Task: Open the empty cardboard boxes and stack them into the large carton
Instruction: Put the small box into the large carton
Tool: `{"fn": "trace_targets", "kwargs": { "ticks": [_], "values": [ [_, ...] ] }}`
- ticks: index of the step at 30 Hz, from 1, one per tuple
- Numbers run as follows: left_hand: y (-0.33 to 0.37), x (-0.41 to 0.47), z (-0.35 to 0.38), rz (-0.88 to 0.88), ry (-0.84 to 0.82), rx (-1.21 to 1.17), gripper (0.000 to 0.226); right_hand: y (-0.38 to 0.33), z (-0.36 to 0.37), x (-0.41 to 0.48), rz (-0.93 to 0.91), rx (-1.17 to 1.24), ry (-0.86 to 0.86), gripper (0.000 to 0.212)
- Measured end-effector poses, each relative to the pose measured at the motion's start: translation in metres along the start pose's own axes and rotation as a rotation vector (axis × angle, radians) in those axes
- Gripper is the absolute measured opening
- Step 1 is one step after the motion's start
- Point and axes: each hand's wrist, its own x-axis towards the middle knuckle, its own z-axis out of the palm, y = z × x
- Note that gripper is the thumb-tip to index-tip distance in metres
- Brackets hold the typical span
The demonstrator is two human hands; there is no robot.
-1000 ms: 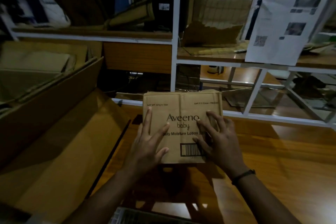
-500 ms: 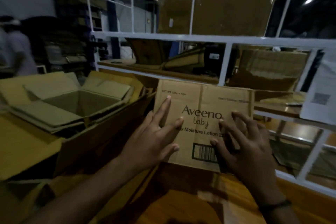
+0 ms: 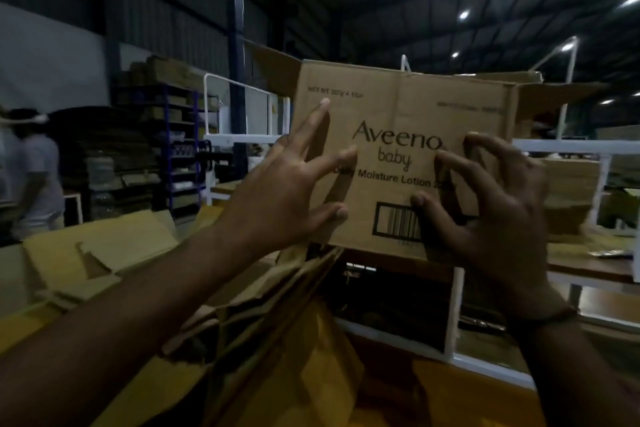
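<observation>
A brown cardboard box (image 3: 398, 107) printed "Aveeno baby" is up in the air at chest height, upright, printed face toward me. Flaps stick out at its top left and top right. My left hand (image 3: 284, 191) lies on the left part of that face with straight, spread fingers. On the right part, my right hand (image 3: 491, 215) presses with curled, clawed fingertips and its thumb on the barcode. The large carton (image 3: 104, 253) stands below and to the left, its flaps open and a creased wall (image 3: 277, 315) under the box.
A white metal rack (image 3: 453, 305) with wooden shelves stands right behind the box. A person in a light shirt (image 3: 34, 180) stands at far left. Dark shelving (image 3: 156, 149) stacked with flattened cardboard fills the back left.
The box has risen from the wooden table to chest height and shifted left toward the large carton, both hands staying on its face. My view has tilted up toward the warehouse roof.
</observation>
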Motion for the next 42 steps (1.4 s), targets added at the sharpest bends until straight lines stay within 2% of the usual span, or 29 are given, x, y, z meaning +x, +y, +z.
{"fn": "trace_targets", "kwargs": {
  "ticks": [10,16,23,27,35,42],
  "values": [
    [-0.142,-0.069,-0.036,-0.078,-0.047,0.094,0.084,-0.124,0.099,0.008,-0.042,0.09,-0.152,0.061],
    [-0.205,-0.109,-0.038,-0.169,-0.084,0.064,0.092,-0.173,0.156,0.009,-0.056,0.146,-0.282,0.073],
    [-0.269,-0.135,-0.013,-0.234,-0.152,0.025,0.095,-0.194,0.219,0.009,-0.106,0.126,-0.458,0.081],
    [-0.302,-0.145,0.014,-0.213,-0.196,-0.016,0.094,-0.197,0.252,0.005,-0.083,0.117,-0.542,0.086],
    [-0.361,-0.152,0.047,-0.241,-0.259,-0.116,0.095,-0.228,0.296,0.007,-0.021,0.059,-0.608,0.087],
    [-0.41,-0.169,0.055,-0.221,-0.296,-0.244,0.094,-0.274,0.308,0.011,0.024,-0.018,-0.681,0.077]
  ]
}}
